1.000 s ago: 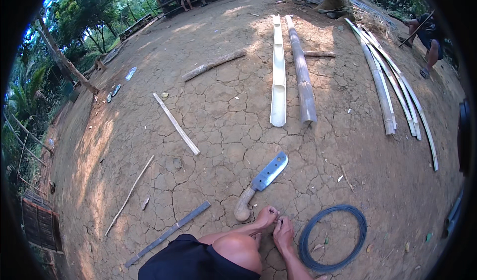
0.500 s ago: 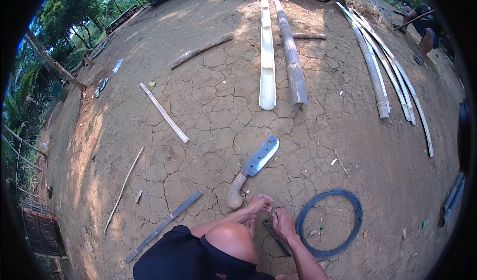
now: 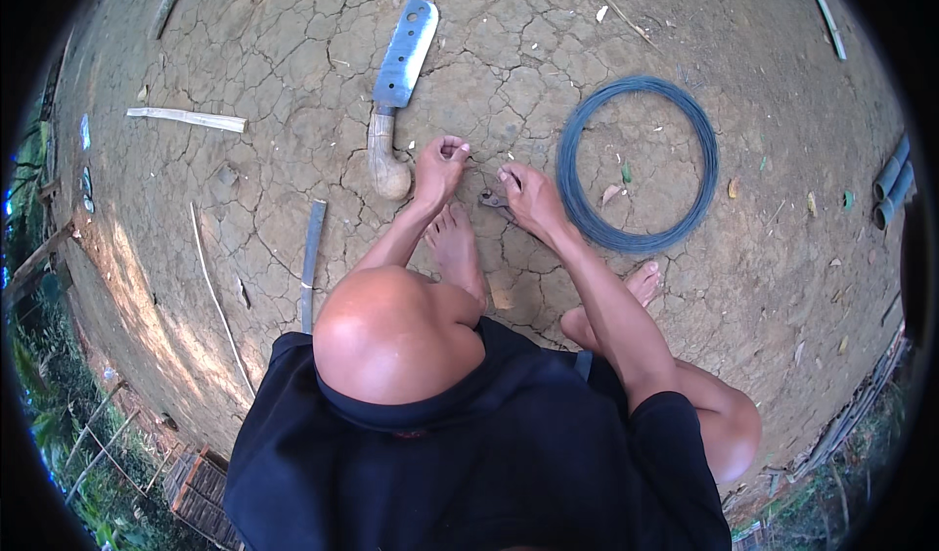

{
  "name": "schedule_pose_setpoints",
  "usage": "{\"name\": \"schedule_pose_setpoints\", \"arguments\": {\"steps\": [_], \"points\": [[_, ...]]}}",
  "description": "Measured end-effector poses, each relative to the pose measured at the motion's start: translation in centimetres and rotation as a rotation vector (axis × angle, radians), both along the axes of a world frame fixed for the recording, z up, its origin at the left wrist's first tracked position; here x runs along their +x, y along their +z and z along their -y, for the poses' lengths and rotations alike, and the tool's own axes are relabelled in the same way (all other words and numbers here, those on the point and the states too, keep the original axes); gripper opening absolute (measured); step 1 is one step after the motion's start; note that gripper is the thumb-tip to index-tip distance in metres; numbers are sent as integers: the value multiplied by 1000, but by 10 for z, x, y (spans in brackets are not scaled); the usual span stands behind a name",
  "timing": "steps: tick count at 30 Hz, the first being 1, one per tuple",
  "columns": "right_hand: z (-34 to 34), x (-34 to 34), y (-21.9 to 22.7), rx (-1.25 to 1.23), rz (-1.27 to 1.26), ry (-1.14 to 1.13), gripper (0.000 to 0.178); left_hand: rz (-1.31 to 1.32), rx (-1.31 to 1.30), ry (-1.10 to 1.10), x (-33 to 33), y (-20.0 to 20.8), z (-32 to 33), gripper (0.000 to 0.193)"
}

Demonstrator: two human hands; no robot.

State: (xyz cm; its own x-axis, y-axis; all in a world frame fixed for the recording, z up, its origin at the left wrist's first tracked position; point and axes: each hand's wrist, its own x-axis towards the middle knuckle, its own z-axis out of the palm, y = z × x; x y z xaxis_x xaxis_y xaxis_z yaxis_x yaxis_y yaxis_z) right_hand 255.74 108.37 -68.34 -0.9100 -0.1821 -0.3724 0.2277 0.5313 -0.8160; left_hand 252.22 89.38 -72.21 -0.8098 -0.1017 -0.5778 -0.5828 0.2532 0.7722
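Brown, cracked earth (image 3: 528,43) is the working surface beneath the left hand (image 3: 442,172) and the right hand (image 3: 531,197). Next in size, a coil of dark wire (image 3: 710,165) lies flat just to the right of the right hand. Place the right forearm so that it does not drag the loops out of line.

A broad knife (image 3: 393,91) with a bent wooden handle lies to the left of the left hand, its rounded butt just beside the wrist and its blade pointing forward, beyond the fingers. Leave clearance on this side when moving the left elbow or wrist. A dark strip (image 3: 312,258) lies farther left and nearer the body. A bare foot (image 3: 455,248) rests just behind the left hand; direct any tool tip away from it.

The hands are apart, with a small gap between them. The left fingers curl toward the thumb; the right fingers are bent over a pliers-like tool (image 3: 492,199), whose head shows just left of the palm. Whether the right hand grips this tool or only covers it cannot be told, nor whether either set of fingertips pinches a fine strand. For such close work, good practice is likely short, level movements, wrists low, fingertips in plain sight.
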Motion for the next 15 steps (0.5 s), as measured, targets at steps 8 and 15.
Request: {"name": "schedule_pose_setpoints", "arguments": {"steps": [8,15], "points": [[-29,-5,-15,241,-314,200,13,-629,-440,-673,17,-11,-15,16],[21,-8,-27,191,-347,250,13,-798,-533,-751,13,13,24,15]]}}
